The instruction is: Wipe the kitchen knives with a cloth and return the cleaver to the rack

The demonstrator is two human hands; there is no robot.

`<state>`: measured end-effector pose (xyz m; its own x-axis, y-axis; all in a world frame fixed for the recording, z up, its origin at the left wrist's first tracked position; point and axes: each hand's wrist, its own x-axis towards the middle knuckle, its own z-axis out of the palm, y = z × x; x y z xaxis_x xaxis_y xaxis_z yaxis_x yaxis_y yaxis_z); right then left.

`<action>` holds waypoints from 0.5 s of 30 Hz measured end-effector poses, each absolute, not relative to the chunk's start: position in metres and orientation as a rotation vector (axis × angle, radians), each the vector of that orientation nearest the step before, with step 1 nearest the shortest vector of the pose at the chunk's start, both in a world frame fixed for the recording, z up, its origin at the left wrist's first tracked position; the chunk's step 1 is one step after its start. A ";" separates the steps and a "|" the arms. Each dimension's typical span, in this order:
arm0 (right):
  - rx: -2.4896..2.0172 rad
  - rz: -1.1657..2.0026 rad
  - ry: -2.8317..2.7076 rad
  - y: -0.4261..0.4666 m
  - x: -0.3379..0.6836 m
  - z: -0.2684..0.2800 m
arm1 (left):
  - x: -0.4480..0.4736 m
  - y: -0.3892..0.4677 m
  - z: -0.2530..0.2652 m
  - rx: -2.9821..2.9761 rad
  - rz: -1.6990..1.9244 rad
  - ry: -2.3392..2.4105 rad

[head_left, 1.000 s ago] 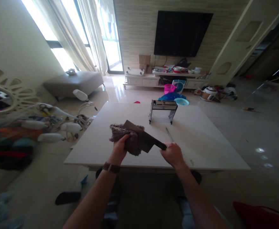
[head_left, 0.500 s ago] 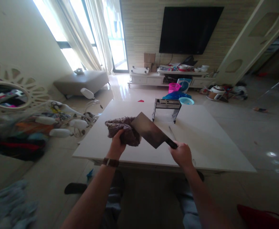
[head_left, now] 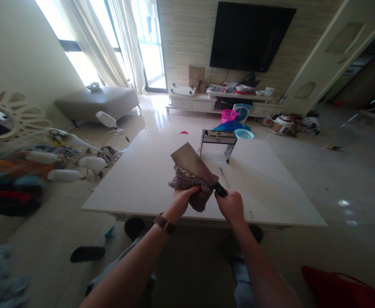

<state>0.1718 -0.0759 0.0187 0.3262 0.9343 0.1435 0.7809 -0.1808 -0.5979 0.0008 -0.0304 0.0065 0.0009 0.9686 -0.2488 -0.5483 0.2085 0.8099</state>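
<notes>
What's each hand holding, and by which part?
Right hand: the cleaver, by its black handle. Left hand: the bunched purplish-grey cloth, by its near side, thumb on top.

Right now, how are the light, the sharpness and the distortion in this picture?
Head view: the window is blown out by daylight, the floor carries bright glare at right; same head view: dark shade beneath the table, cleaver and cloth slightly soft, outer edges stretched.

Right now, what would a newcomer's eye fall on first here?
Likely the broad cleaver held in the right hand above the white table, with a purplish cloth in the left hand close by it. Next, the black television on the far wall and the pink basket below it.
</notes>
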 end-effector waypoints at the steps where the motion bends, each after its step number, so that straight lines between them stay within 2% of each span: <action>1: -2.016 0.333 -1.532 -0.076 0.171 0.019 | 0.003 -0.031 0.005 0.552 1.310 0.943; 15: -2.073 0.305 -1.666 -0.075 0.177 0.022 | -0.018 -0.012 0.013 0.394 1.453 0.941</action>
<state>0.1771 -0.0754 0.0223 0.2415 0.9639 0.1122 0.8619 -0.1599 -0.4812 -0.0179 -0.0117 0.0128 -0.1435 0.9429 -0.3006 -0.6599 0.1352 0.7391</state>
